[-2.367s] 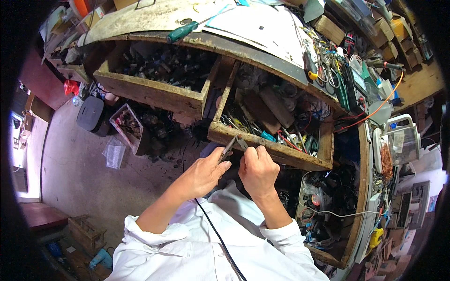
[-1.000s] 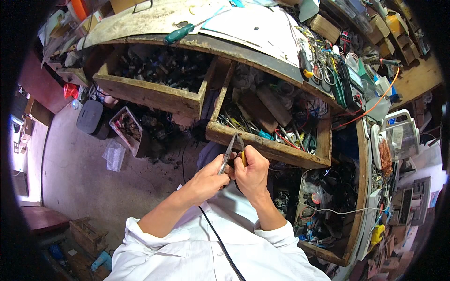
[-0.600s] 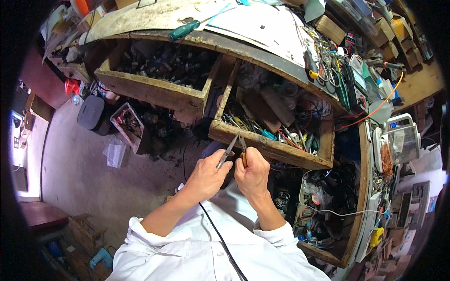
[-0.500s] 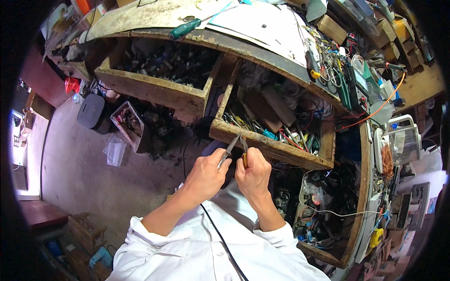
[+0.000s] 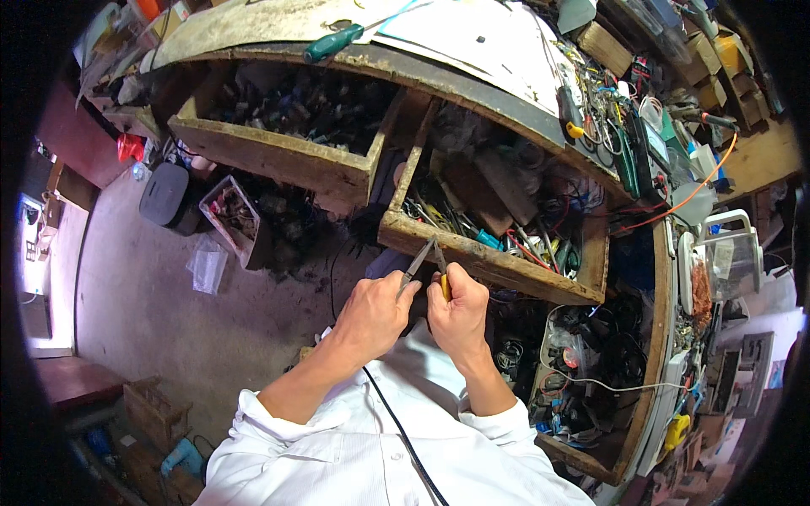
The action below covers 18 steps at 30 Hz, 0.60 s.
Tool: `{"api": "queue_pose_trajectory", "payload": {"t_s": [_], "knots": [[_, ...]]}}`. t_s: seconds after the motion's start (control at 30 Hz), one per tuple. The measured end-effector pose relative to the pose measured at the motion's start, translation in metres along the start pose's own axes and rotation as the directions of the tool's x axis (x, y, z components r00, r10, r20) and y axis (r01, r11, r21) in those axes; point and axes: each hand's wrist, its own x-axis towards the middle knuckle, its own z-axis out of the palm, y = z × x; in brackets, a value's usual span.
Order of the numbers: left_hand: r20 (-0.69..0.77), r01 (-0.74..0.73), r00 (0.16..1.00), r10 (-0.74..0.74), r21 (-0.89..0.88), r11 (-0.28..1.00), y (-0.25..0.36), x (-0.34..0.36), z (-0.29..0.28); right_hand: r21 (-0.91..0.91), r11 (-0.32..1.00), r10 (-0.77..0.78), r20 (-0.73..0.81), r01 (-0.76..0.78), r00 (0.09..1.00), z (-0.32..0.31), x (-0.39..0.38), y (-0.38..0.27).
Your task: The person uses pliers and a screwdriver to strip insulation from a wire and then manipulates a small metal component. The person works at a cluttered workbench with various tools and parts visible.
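Observation:
Close together in front of my white shirt, both of my hands are closed around tools. Between its fingers my left hand (image 5: 376,312) grips a pointed grey metal tool (image 5: 417,263), slanting up to the right; its exact kind is unclear. Yellow-handled pliers (image 5: 445,287) are in my right hand (image 5: 459,312), their dark jaws pointing up. The two tips meet or nearly meet just in front of the open drawer's wooden front edge (image 5: 506,271). Anything held between them is too small to make out.
Another open drawer (image 5: 270,152) full of small dark parts juts out at left. A green-handled screwdriver (image 5: 334,44) lies on the bench edge. Below right, an open compartment holds a tray of cables and parts (image 5: 548,346). A box of scraps (image 5: 232,223) stands on the floor.
Both hands keep their grip on the tools with barely any movement. My right hand has shifted very slightly, and the whole view has moved a little.

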Motion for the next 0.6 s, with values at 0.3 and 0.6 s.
{"api": "queue_pose_trajectory", "payload": {"t_s": [0.3, 0.6], "knots": [[0.02, 0.038, 0.999, -0.036, -0.079, 0.996, 0.002, 0.006, -0.006, 0.26, 0.946, 0.156, 0.155, -0.193, 0.976, -0.005, -0.001, 0.009], [0.151, 0.217, 0.973, -0.175, -0.336, 0.917, 0.006, 0.005, -0.008, 0.304, 0.919, 0.222, 0.121, -0.249, 0.967, -0.008, 0.013, -0.001]]}}
